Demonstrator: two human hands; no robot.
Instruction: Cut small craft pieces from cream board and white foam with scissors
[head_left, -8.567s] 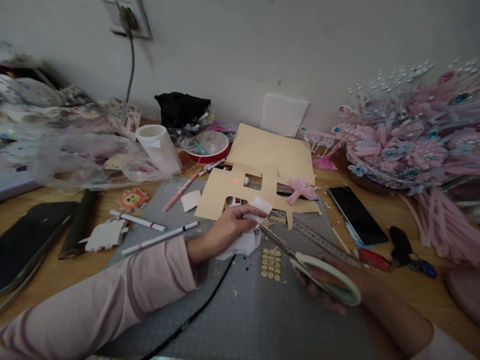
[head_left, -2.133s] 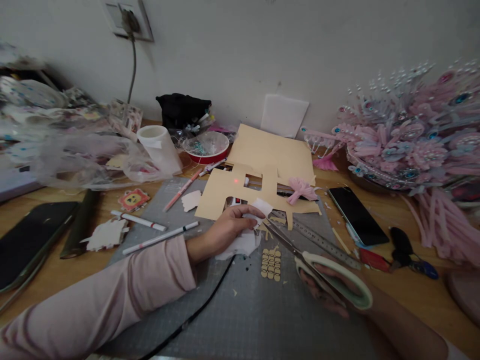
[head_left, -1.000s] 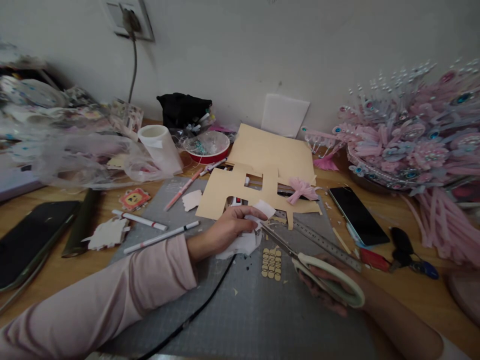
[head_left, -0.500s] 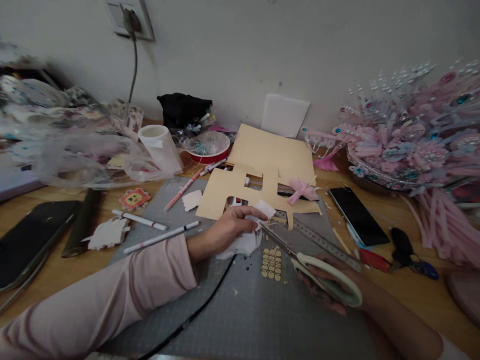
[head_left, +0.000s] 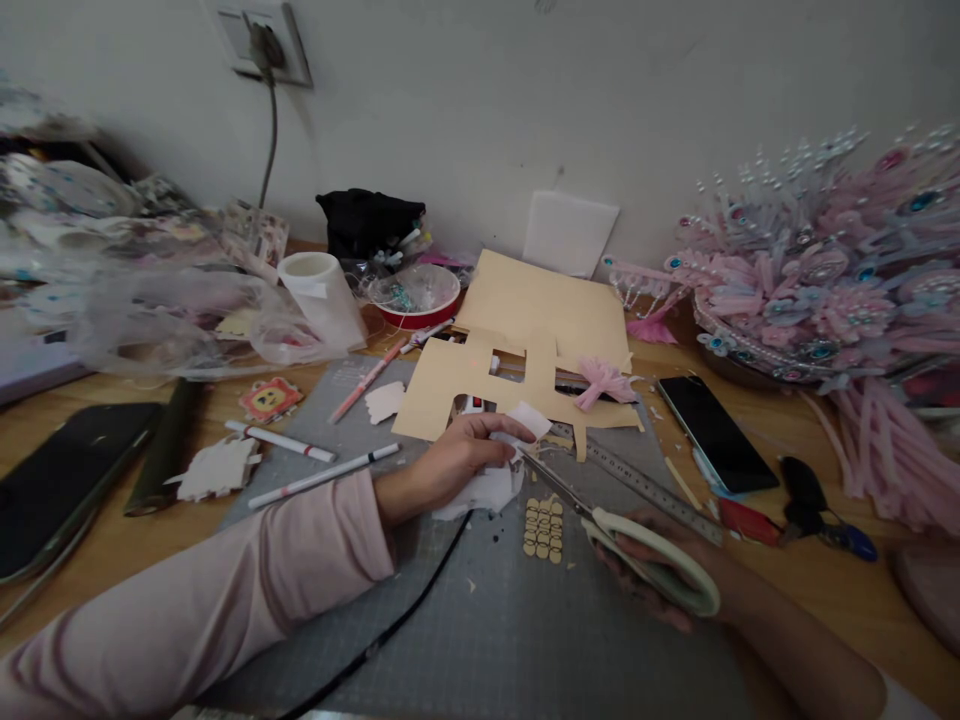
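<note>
A small piece of thin white paper or cloth [head_left: 529, 418] is pinched in my left hand [head_left: 450, 462], above the middle of the grey cutting mat [head_left: 480, 640]. My right hand [head_left: 652, 565] grips scissors [head_left: 664, 570] with pale handles, their blades pointing left to the white piece at my left fingertips. Beneath my left hand lies more crumpled white material [head_left: 487, 490]. Just left of the scissor handles, small round tan discs [head_left: 543, 530] sit in rows on the mat. Behind both hands rests a tan card sheet [head_left: 435, 385] with cut-out openings.
A metal ruler [head_left: 652, 490] slants across the mat's right side. Further right lie a phone [head_left: 718, 432], keys [head_left: 806, 495] and a heap of pink beaded ornaments [head_left: 825, 270]. White pens [head_left: 324, 475] are at left, and a black cable [head_left: 390, 630] crosses the mat in front.
Little differs. The scissor handles have drawn slightly closer together at my right hand, while my left hand keeps its place with the white piece.
</note>
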